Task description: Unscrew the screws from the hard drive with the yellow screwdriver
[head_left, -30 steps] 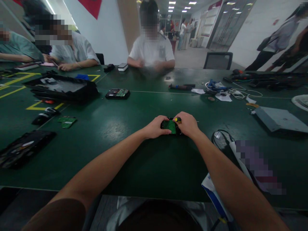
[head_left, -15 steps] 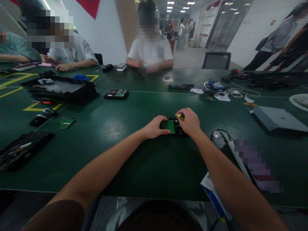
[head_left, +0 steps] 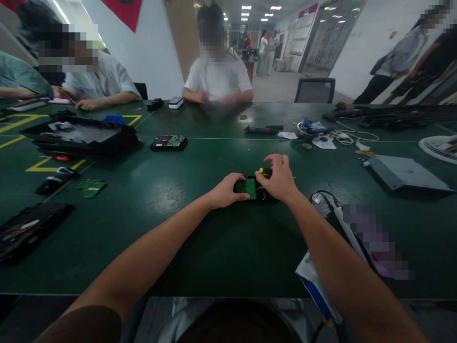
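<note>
In front of me on the table lies a small black device (head_left: 262,194) with a green circuit board (head_left: 252,189) exposed in its left part. My left hand (head_left: 228,191) grips the device's left end, thumb on the near edge and fingers on the far edge. Over the right end, my right hand (head_left: 280,178) holds a screwdriver (head_left: 264,171) with a yellow-and-black handle between thumb and fingers. Its handle end points left, and a thin shaft seems to stick out to the right of the hand. My right hand covers part of the device.
Left of me are a black casing (head_left: 32,228), loose green boards (head_left: 91,187) and a large black tray-like shell (head_left: 82,133). Another opened device (head_left: 168,142) lies farther off. To the right sit a grey metal box (head_left: 407,174) and cables (head_left: 344,137). People sit across the table.
My right hand has loosened and raised its fingers, and the screwdriver has tipped over toward lying flat. My left hand keeps its hold on the device. The view has shifted slightly.
</note>
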Demonstrator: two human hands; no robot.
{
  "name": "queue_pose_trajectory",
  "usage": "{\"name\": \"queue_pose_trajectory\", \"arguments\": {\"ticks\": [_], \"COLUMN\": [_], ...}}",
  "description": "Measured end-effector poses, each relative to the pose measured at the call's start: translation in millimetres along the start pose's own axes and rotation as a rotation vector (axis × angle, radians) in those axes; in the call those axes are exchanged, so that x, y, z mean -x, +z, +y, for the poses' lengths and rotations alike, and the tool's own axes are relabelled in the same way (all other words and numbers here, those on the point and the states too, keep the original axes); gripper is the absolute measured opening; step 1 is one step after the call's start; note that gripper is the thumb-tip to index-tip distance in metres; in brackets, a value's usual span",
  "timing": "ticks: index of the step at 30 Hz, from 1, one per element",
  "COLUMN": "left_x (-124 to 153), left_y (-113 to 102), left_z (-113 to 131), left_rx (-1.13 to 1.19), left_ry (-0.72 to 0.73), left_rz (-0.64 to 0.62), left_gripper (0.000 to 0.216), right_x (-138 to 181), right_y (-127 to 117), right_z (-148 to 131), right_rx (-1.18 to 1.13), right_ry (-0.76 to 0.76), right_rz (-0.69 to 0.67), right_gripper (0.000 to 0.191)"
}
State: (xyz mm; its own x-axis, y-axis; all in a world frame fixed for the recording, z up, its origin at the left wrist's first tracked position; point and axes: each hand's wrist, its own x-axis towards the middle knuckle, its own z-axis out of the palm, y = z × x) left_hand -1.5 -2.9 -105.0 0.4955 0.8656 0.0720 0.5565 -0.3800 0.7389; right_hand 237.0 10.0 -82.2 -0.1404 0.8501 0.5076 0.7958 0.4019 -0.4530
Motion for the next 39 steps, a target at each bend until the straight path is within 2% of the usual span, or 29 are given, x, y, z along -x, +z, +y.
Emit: {"name": "queue_pose_trajectory", "arguments": {"ticks": [4,6,14,23,39], "left_x": [1,1,1,2,3], "left_y": [0,0,1,0,-1], "left_z": [0,0,0,4,5], "left_rx": [0.008,0.006,0.011,0.019,0.014], "left_ry": [0.0,0.007,0.007,0.007,0.009], "left_rz": [-0.005,0.0,0.007,0.015,0.011], "left_gripper": [0.073,0.072,0.069,0.069,0.07], "right_x": [-3,-2,4,7,6], "right_y": [-11,-17,-16,-9,-6], "right_z": [-7,-12,-17,-16,-13], "right_rx": [-0.057,-0.063,-0.152,-0.14,-0.163], "right_ry": [-0.044,-0.065,-0.046,-0.089,-0.075], "right_rz": [0.195,0.246,0.247,0.195,0.212], "right_gripper": [0.021,0.023,0.054,0.048,0.047]}}
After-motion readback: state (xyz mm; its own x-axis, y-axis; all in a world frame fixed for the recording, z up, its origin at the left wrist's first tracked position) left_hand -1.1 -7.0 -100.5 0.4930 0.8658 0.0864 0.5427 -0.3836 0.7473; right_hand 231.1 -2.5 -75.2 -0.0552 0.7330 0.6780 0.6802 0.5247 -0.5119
